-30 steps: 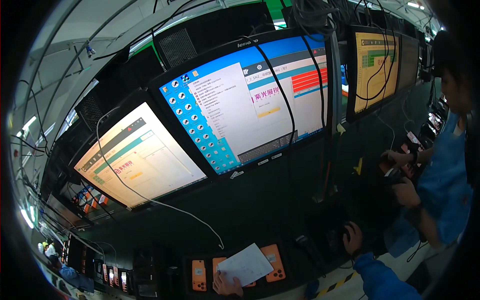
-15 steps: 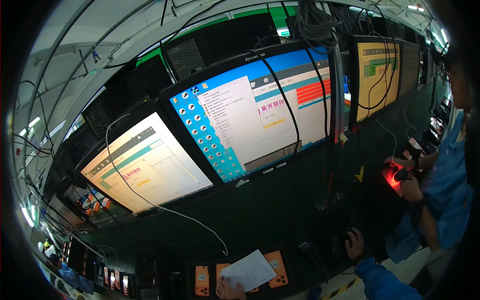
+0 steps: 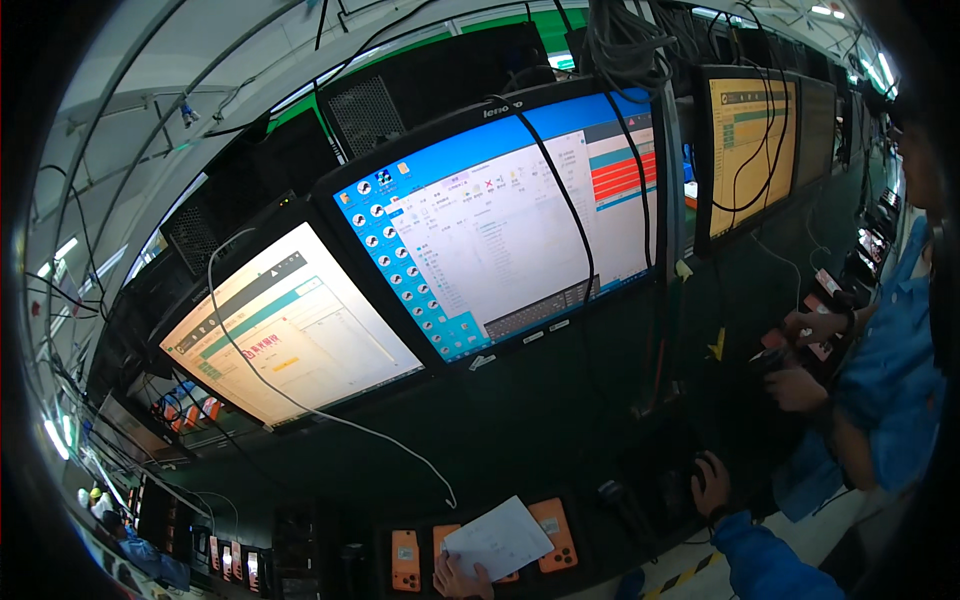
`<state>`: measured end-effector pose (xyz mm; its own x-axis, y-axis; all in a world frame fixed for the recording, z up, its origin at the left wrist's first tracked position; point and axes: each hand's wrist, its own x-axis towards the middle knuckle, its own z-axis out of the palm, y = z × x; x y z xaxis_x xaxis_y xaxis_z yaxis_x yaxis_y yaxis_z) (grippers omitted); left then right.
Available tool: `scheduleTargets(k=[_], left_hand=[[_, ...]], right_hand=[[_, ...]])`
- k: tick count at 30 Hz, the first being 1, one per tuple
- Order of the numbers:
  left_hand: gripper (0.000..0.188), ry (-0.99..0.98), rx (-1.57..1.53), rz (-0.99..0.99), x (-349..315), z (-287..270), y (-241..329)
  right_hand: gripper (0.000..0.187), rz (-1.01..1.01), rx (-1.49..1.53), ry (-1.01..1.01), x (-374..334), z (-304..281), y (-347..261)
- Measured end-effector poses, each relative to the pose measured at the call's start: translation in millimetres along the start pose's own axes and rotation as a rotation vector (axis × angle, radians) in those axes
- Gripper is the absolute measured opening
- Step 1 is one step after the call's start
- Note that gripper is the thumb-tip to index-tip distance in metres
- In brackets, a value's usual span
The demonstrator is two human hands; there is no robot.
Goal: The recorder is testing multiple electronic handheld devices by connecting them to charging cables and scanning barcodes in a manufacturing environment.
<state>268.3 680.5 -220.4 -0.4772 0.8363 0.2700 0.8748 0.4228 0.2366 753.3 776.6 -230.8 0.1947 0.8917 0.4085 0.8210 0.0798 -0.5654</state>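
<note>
Your left hand (image 3: 455, 578) grips a white sheet (image 3: 497, 538) over orange devices (image 3: 553, 533); your right hand (image 3: 711, 484) cups a mouse (image 3: 703, 464).

Three lit screens hang tilted in a row above the dark bench. The left screen (image 3: 290, 335) shows a pale yellow-white window with a green band. The middle screen (image 3: 500, 215), the largest, has a blue desktop, white windows and red stripes at its right. The right screen (image 3: 752, 150) glows orange-yellow. Low down, a white paper sheet (image 3: 497, 538) lies over orange handheld devices (image 3: 405, 560).
</note>
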Motion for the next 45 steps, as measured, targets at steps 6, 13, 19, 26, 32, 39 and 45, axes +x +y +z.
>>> scheduleTargets(k=[6,13,19,26,32,39,45], left_hand=[[0.061,-0.032,0.002,0.0,-0.5,5.7,-9.5],[0.054,0.127,-0.015,0.05,3.4,-6.0,7.1],[0.048,0.12,-0.048,0.037,5.6,-2.5,6.2],[0.046,0.05,-0.073,0.013,7.8,-20.0,17.6],[0.046,0.072,-0.073,-0.005,5.1,-17.2,15.0],[0.046,0.047,-0.09,-0.01,7.5,-22.6,20.0],[0.044,0.063,-0.073,0.008,4.6,-17.3,15.7]], right_hand=[[0.037,0.004,0.017,0.01,0.0,-0.2,1.5],[0.043,0.038,-0.068,0.012,1.1,0.9,2.3],[0.045,0.068,-0.049,0.037,-1.7,9.1,12.2],[0.048,0.118,-0.023,0.044,-3.1,11.5,13.9],[0.044,0.091,-0.024,0.067,-5.0,16.6,19.9],[0.045,0.087,-0.029,0.031,-2.6,9.5,13.0],[0.045,0.079,0.005,0.088,-3.8,11.9,14.1]])
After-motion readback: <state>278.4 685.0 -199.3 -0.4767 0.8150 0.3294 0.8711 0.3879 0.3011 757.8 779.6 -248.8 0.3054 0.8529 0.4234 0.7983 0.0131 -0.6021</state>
